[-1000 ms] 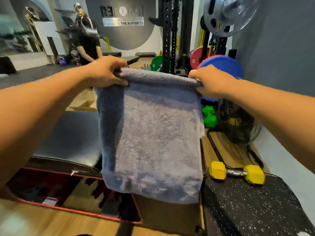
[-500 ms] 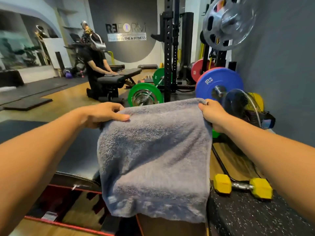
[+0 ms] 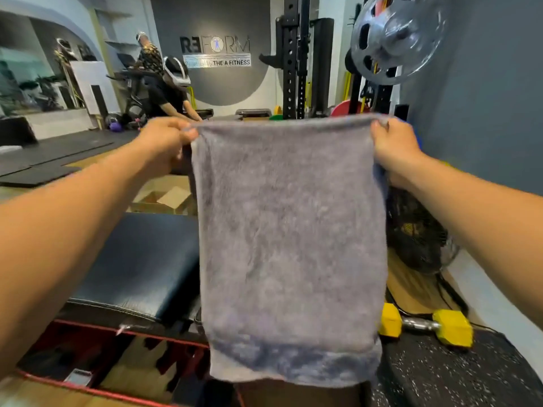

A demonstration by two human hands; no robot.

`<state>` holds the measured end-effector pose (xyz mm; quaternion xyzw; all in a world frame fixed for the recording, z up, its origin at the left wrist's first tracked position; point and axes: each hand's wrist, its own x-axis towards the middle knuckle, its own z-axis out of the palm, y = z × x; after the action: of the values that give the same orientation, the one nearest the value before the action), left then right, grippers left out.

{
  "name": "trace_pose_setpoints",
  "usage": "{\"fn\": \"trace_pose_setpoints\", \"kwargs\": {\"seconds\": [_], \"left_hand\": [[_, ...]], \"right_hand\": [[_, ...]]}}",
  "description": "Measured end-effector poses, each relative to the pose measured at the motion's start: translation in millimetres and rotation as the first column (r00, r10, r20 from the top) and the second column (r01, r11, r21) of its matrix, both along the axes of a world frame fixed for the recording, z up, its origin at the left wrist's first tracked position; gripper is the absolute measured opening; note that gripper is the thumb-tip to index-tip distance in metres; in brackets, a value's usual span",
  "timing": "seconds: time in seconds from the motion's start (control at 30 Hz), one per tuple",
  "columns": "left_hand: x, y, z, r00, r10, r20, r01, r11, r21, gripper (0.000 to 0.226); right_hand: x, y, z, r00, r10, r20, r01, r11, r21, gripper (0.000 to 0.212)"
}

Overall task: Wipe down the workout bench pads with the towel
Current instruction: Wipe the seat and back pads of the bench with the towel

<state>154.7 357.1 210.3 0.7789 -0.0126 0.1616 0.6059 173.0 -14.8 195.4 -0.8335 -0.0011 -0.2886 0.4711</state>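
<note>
A grey-blue towel (image 3: pixel 291 245) hangs flat in front of me, stretched by its top edge. My left hand (image 3: pixel 164 142) pinches the top left corner and my right hand (image 3: pixel 393 145) grips the top right corner. Below and to the left lies the black padded bench pad (image 3: pixel 138 262), with its right part hidden behind the towel. The towel hangs in the air in front of the pad; I cannot tell if they touch.
A yellow dumbbell (image 3: pixel 426 326) lies on a speckled black mat (image 3: pixel 446 377) at the right. A black floor fan (image 3: pixel 417 239) stands by the grey wall. A squat rack (image 3: pixel 293 60) and a weight plate (image 3: pixel 393 36) are behind. A person (image 3: pixel 167 92) bends over another bench far left.
Both hands have lifted the towel and pulled its top edge wider and tauter. The towel now hangs flat and covers the coloured plates behind it.
</note>
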Motion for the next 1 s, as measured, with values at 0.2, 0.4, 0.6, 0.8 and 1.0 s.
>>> {"fn": "trace_pose_setpoints", "kwargs": {"seconds": [0.2, 0.4, 0.6, 0.8, 1.0], "left_hand": [[31.7, -28.8, 75.3, 0.949, 0.148, 0.277, -0.115, 0.985, -0.13, 0.02], [30.3, -39.7, 117.6, 0.939, 0.104, 0.329, -0.039, 0.979, -0.198, 0.019], [4.6, -41.6, 74.5, 0.98, -0.181, 0.078, 0.197, 0.916, -0.351, 0.029], [-15.1, -25.2, -35.4, 0.868, -0.311, -0.387, 0.162, 0.914, -0.371, 0.028], [-20.8, -35.5, -151.8, 0.716, -0.262, -0.646, 0.006, 0.929, -0.37, 0.028]], "right_hand": [[27.7, -2.1, 83.1, 0.972, -0.055, 0.23, 0.014, 0.984, 0.178, 0.038], [33.9, -4.4, 106.7, 0.956, 0.007, 0.293, -0.101, 0.947, 0.306, 0.035], [7.4, -11.7, 74.4, 0.945, 0.217, 0.246, -0.31, 0.834, 0.456, 0.019], [-24.0, -41.5, -48.1, 0.823, 0.537, -0.184, -0.307, 0.694, 0.651, 0.016], [-33.6, -32.3, -176.3, 0.693, 0.412, -0.592, -0.063, 0.852, 0.52, 0.026]]}}
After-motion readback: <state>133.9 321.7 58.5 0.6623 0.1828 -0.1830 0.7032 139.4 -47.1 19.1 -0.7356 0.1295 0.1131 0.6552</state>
